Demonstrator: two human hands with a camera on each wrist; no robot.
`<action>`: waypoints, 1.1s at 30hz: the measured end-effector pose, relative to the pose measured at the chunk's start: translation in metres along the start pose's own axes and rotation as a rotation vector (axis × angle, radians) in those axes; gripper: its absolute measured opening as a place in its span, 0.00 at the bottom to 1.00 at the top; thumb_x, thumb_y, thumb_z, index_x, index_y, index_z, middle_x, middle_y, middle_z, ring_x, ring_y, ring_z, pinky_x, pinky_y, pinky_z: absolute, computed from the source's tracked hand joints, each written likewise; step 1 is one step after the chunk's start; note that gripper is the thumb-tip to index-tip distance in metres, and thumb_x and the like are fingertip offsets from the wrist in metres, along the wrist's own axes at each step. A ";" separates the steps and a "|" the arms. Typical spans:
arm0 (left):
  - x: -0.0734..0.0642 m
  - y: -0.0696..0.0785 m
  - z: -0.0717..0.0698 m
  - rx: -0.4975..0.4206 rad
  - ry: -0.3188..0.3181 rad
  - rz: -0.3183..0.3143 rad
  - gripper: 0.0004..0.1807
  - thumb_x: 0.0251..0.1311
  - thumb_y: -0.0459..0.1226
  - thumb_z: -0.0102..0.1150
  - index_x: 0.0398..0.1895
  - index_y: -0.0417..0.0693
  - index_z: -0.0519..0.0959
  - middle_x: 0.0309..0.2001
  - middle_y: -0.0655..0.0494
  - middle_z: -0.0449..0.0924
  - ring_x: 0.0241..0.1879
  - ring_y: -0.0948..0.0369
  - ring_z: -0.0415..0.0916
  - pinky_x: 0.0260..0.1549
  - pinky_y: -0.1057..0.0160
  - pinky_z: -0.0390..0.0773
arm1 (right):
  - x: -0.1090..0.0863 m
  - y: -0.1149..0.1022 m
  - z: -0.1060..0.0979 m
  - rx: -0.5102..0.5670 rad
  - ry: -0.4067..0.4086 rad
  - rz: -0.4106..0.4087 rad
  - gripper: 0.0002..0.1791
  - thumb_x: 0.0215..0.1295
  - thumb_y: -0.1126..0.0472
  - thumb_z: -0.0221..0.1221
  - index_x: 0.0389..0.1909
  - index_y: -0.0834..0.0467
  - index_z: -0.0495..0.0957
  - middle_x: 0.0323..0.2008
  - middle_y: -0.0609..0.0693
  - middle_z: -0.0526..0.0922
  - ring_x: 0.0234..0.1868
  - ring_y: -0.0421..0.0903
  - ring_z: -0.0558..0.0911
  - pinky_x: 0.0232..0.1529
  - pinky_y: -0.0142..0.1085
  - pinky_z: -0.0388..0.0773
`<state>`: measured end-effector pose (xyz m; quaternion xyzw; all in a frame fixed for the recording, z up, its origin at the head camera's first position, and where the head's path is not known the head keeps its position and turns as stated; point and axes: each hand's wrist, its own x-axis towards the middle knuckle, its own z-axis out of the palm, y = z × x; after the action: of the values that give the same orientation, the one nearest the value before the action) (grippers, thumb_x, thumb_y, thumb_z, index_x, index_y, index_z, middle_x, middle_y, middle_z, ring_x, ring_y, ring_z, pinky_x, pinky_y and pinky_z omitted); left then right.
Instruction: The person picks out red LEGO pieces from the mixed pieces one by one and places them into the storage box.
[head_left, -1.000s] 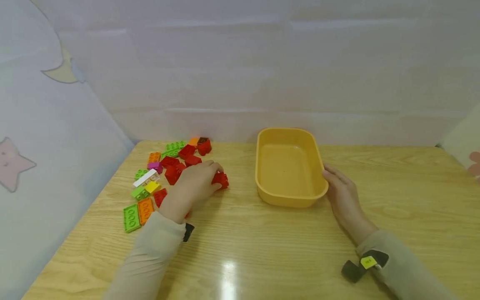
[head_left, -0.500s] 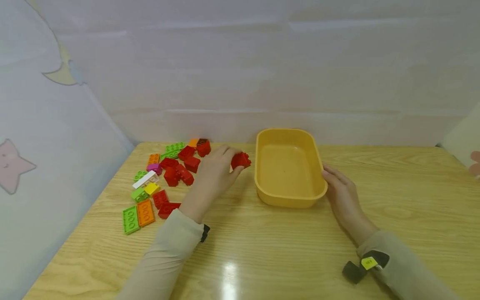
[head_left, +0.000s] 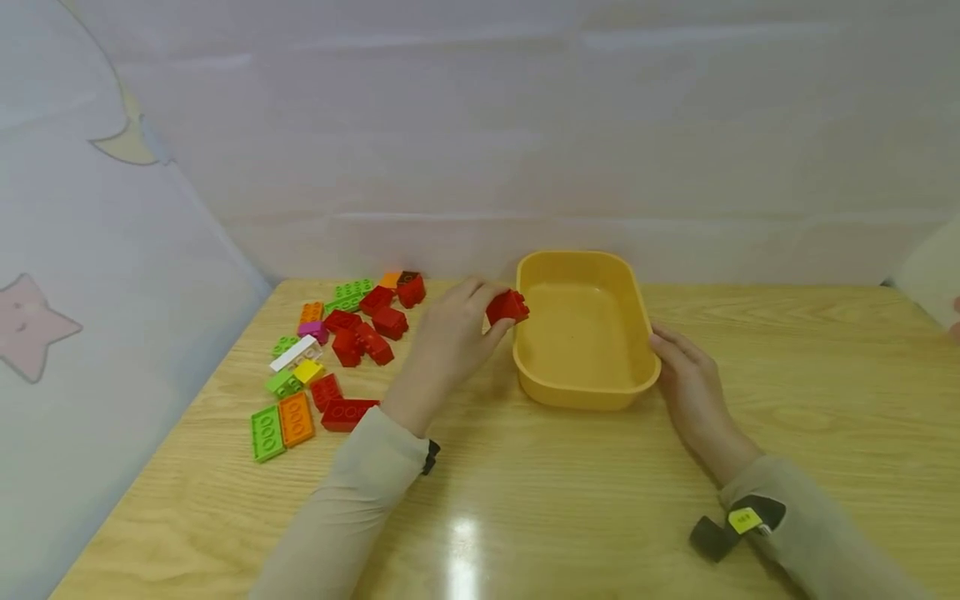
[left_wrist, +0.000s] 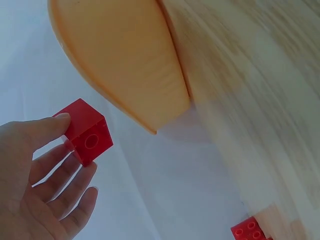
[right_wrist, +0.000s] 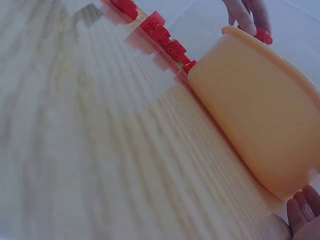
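Observation:
My left hand (head_left: 453,337) pinches a red toy building brick (left_wrist: 89,131) between thumb and fingers, at the left rim of a yellow plastic bin (head_left: 577,392). In the head view that red brick (head_left: 507,308) is just over the rim, partly covered by the fingers. The right hand (head_left: 692,390) touches the outside of the bin's right wall near its front corner, its fingers fairly straight. In the right wrist view only the fingertips (right_wrist: 305,205) show, against the bin's wall (right_wrist: 250,115). The bin's inside looks bare in the head view.
Left of the bin lie several red bricks (head_left: 389,322), a white brick (head_left: 296,353), a yellow brick (head_left: 308,372) and a magenta brick (head_left: 313,332). Flat green (head_left: 267,433) and orange (head_left: 297,419) plates lie nearer the front. A pale cloth backdrop (head_left: 450,125) stands behind the wooden table (head_left: 570,500).
My left hand has lifted the red brick off the table beside the pile and carried it right to the bin's left rim. The right hand stays against the bin.

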<state>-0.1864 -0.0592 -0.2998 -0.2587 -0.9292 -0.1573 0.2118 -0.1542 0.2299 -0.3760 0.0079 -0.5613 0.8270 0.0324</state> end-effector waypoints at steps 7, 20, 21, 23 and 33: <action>0.004 0.013 0.006 -0.009 -0.042 0.019 0.24 0.63 0.44 0.66 0.60 0.46 0.78 0.53 0.52 0.79 0.52 0.56 0.78 0.51 0.59 0.79 | -0.001 0.000 0.000 -0.005 0.012 -0.004 0.11 0.73 0.62 0.56 0.50 0.52 0.84 0.51 0.43 0.81 0.52 0.39 0.80 0.52 0.27 0.76; 0.012 0.034 0.017 0.006 -0.144 0.081 0.23 0.62 0.49 0.66 0.56 0.47 0.82 0.49 0.56 0.81 0.46 0.59 0.79 0.46 0.63 0.79 | 0.001 0.000 0.002 -0.037 0.027 0.020 0.10 0.73 0.58 0.57 0.50 0.51 0.83 0.51 0.42 0.80 0.51 0.37 0.80 0.51 0.26 0.77; 0.012 0.035 0.018 0.008 -0.160 0.081 0.23 0.62 0.49 0.66 0.56 0.47 0.83 0.48 0.56 0.81 0.46 0.59 0.78 0.46 0.63 0.79 | 0.001 -0.001 0.002 -0.036 0.027 0.022 0.10 0.73 0.58 0.57 0.50 0.51 0.83 0.52 0.42 0.80 0.52 0.37 0.80 0.51 0.26 0.77; 0.011 0.037 0.021 0.013 -0.193 0.074 0.22 0.62 0.49 0.66 0.55 0.49 0.84 0.48 0.57 0.82 0.46 0.59 0.78 0.46 0.63 0.79 | 0.001 -0.001 0.002 -0.037 0.027 0.023 0.10 0.73 0.58 0.57 0.50 0.51 0.82 0.52 0.43 0.79 0.52 0.37 0.79 0.51 0.26 0.77; 0.008 0.040 0.029 0.074 -0.262 0.080 0.23 0.63 0.49 0.65 0.57 0.48 0.82 0.50 0.55 0.83 0.46 0.57 0.79 0.47 0.61 0.79 | 0.000 -0.002 0.001 -0.030 0.029 0.028 0.10 0.73 0.58 0.57 0.50 0.51 0.82 0.53 0.43 0.79 0.52 0.37 0.80 0.51 0.27 0.77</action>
<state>-0.1792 -0.0116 -0.3134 -0.3060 -0.9430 -0.0792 0.1043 -0.1541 0.2293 -0.3736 -0.0122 -0.5733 0.8187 0.0290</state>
